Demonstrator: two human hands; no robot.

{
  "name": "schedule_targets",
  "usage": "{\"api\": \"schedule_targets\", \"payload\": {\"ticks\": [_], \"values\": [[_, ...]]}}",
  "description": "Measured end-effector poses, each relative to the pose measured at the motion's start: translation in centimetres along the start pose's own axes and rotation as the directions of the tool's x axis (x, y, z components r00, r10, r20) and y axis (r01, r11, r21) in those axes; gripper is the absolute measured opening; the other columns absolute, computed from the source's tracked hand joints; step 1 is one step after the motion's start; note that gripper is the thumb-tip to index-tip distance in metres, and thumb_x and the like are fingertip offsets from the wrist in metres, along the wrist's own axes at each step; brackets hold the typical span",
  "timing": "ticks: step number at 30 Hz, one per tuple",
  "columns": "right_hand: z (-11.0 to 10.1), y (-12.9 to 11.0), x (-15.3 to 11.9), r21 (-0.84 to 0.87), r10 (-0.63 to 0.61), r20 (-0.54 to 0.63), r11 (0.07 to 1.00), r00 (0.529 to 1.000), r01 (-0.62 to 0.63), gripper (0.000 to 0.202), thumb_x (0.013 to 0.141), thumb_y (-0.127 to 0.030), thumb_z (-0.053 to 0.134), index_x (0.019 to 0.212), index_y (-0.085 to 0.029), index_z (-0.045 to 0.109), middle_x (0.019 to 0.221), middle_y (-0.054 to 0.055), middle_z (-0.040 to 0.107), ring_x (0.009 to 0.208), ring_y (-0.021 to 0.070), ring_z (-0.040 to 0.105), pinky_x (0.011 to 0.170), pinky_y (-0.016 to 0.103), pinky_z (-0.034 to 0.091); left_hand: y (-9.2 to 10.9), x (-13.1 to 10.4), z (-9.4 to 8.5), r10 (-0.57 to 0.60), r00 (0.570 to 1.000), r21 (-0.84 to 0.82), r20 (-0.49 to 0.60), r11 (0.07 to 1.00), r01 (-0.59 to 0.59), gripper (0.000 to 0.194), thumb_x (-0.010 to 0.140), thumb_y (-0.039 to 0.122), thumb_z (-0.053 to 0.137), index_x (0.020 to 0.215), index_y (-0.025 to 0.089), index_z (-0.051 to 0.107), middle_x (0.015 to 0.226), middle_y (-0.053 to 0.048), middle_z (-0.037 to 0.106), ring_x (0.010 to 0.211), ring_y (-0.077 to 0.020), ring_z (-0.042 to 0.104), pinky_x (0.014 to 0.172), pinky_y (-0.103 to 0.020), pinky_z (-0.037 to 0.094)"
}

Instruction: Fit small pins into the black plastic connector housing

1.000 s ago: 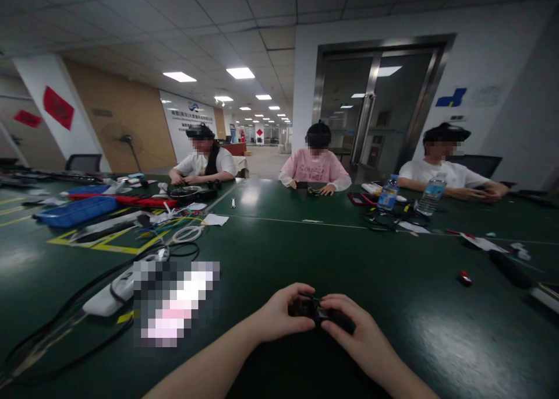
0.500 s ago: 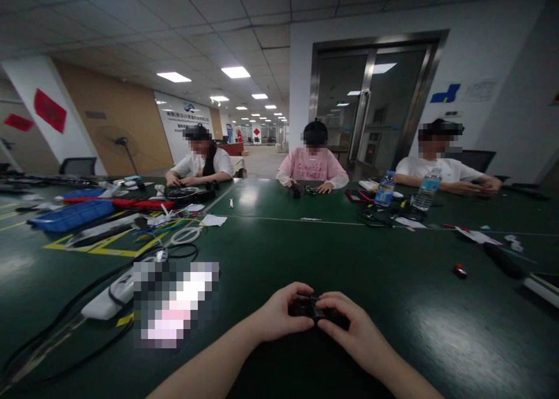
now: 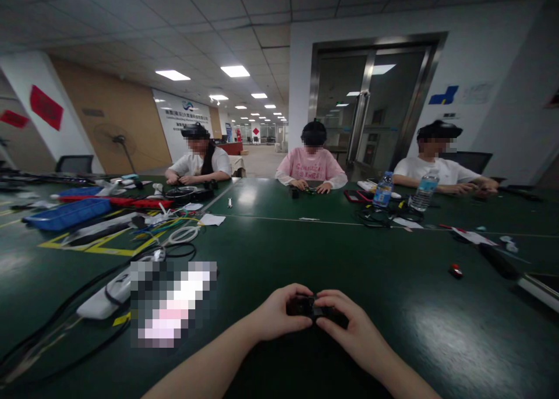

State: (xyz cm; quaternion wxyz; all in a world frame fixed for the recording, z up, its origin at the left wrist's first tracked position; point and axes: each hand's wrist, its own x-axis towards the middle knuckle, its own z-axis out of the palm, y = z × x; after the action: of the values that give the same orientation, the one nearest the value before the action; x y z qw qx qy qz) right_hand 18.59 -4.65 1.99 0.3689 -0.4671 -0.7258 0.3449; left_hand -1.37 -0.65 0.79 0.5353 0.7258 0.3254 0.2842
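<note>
Low over the green table (image 3: 271,253), near its front, my left hand (image 3: 282,311) and my right hand (image 3: 347,317) face each other. Both are closed around a small dark object (image 3: 313,310), its kind too dim to make out. Thumbs press it from the near side and fingertips from the far side. Much of it lies hidden inside my fingers. Left of my hands is a pixelated bright patch (image 3: 174,306) on the tabletop. A small red-and-dark item (image 3: 455,271) lies off to the right.
A white power strip (image 3: 105,294) with black cables lies on the left. Beyond it are a blue tray (image 3: 67,214) and tangled wires. Two water bottles (image 3: 425,189) stand at the far right. Across the table sit three people wearing headsets, one in a pink shirt (image 3: 311,165).
My hands keep nearly the same grip on the dark object. The view has shifted slightly. Across the table, the pink-shirted person's hand has moved from the black block toward the middle.
</note>
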Motion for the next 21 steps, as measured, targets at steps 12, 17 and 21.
{"api": "schedule_targets", "payload": {"ticks": [12,17,21], "values": [[-2.3,1.0,0.4,0.026,0.099,-0.197,0.995,0.975,-0.096,0.025,0.076,-0.033,0.061,0.099,-0.024,0.064,0.103,0.005,0.067,0.101,0.0249,0.058,0.092,0.044,0.041,0.4,-0.2,-0.2,-0.010,1.000,-0.094,0.015,0.996,0.011,0.042,0.072,0.017,0.066,0.111,0.020,0.051,0.102,-0.004,0.060,0.093,-0.0186,0.057,0.082,-0.034,0.045],[-3.0,1.4,0.2,0.049,0.099,-0.259,0.995,0.961,-0.089,0.029,0.076,-0.039,0.061,0.100,-0.022,0.063,0.103,0.006,0.067,0.101,0.0248,0.058,0.094,0.043,0.041,0.4,-0.3,-0.3,-0.014,1.000,-0.111,0.010,0.994,0.015,0.042,0.074,0.019,0.066,0.112,0.021,0.049,0.101,-0.003,0.061,0.091,-0.0179,0.058,0.079,-0.033,0.045],[-3.6,1.5,0.0,0.066,0.099,-0.306,0.994,0.947,-0.083,0.032,0.076,-0.042,0.060,0.101,-0.022,0.062,0.103,0.007,0.065,0.101,0.0253,0.058,0.091,0.043,0.043,0.5,-0.4,-0.5,-0.033,0.999,-0.112,-0.001,0.993,0.033,0.043,0.074,0.019,0.065,0.113,0.022,0.047,0.104,-0.004,0.059,0.092,-0.0190,0.058,0.080,-0.034,0.045]]}}
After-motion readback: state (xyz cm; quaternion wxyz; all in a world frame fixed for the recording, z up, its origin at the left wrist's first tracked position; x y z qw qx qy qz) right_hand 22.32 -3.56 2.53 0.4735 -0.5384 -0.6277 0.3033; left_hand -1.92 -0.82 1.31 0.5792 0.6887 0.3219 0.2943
